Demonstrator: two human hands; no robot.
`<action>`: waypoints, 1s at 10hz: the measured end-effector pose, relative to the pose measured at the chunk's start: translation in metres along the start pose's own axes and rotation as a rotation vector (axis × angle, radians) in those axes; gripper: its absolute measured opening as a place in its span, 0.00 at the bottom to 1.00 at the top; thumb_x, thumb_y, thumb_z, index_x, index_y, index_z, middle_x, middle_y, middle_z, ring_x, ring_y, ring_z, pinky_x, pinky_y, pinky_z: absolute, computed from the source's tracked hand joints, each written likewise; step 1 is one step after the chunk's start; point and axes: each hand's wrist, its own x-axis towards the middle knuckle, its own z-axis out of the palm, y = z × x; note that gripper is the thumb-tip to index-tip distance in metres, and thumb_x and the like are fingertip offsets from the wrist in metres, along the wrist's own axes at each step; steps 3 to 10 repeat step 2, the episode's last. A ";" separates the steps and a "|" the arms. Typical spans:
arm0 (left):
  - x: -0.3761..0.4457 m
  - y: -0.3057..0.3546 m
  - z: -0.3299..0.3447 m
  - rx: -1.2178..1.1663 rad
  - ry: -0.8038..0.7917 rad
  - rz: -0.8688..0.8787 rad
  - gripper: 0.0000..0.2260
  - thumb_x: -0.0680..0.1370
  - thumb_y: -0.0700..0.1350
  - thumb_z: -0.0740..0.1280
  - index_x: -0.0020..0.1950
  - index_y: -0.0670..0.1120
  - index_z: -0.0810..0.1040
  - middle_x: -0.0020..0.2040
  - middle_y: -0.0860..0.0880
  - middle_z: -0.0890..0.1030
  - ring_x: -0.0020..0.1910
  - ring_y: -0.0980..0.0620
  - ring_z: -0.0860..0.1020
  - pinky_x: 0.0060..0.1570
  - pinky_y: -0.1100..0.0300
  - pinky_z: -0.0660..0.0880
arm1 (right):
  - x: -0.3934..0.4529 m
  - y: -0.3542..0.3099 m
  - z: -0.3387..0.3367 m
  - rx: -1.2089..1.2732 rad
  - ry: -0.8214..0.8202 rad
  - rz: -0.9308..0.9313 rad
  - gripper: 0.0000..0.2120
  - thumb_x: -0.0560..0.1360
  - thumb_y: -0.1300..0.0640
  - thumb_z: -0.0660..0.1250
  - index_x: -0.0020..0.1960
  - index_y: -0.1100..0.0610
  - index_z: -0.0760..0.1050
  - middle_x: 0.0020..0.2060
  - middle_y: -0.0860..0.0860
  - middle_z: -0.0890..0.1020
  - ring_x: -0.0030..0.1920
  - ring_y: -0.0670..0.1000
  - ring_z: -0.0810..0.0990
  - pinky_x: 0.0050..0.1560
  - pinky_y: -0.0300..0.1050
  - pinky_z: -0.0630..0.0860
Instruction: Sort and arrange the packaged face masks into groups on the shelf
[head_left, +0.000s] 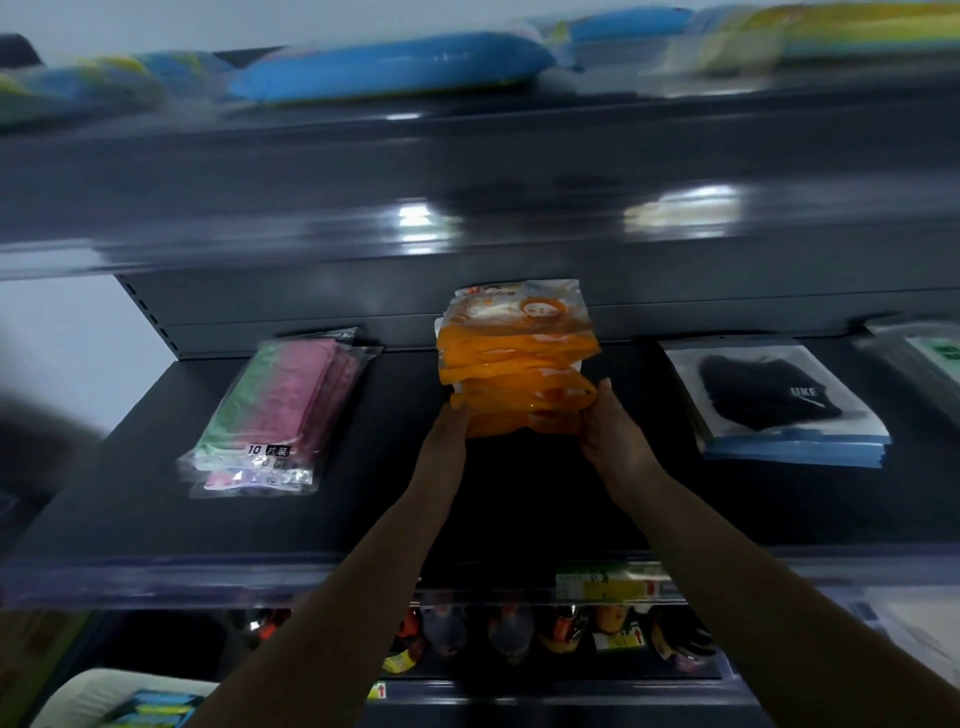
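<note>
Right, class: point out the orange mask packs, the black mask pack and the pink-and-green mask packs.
orange mask packs (514, 374), head view, middle of the stack's front.
black mask pack (769, 395), head view, on the dark mask.
pink-and-green mask packs (285, 395), head view, centre of top pack.

Three mask stacks: one orange (514, 364), one pink-green (280, 410), one black (774, 405).

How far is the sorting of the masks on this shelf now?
Partly done. The pink-green packs lie stacked at the left and the black mask packs at the right of the shelf. In hand: the left hand and right hand hold the orange packs at the middle. Left: settling this stack; the packs at the far right are too blurred to judge.
</note>
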 end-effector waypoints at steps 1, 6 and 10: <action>-0.007 0.003 0.002 0.081 0.004 0.124 0.28 0.71 0.62 0.62 0.67 0.51 0.73 0.63 0.51 0.78 0.61 0.50 0.76 0.61 0.53 0.73 | -0.008 -0.003 -0.006 -0.075 0.041 0.053 0.28 0.79 0.39 0.48 0.60 0.58 0.76 0.53 0.57 0.83 0.56 0.58 0.81 0.61 0.54 0.75; -0.017 0.006 -0.006 0.253 0.125 0.293 0.21 0.68 0.56 0.64 0.58 0.50 0.74 0.54 0.51 0.79 0.57 0.50 0.77 0.52 0.59 0.74 | -0.016 -0.010 -0.018 -0.310 0.167 0.019 0.27 0.77 0.45 0.61 0.73 0.53 0.64 0.65 0.54 0.74 0.64 0.57 0.74 0.67 0.56 0.68; -0.017 0.006 -0.006 0.253 0.125 0.293 0.21 0.68 0.56 0.64 0.58 0.50 0.74 0.54 0.51 0.79 0.57 0.50 0.77 0.52 0.59 0.74 | -0.016 -0.010 -0.018 -0.310 0.167 0.019 0.27 0.77 0.45 0.61 0.73 0.53 0.64 0.65 0.54 0.74 0.64 0.57 0.74 0.67 0.56 0.68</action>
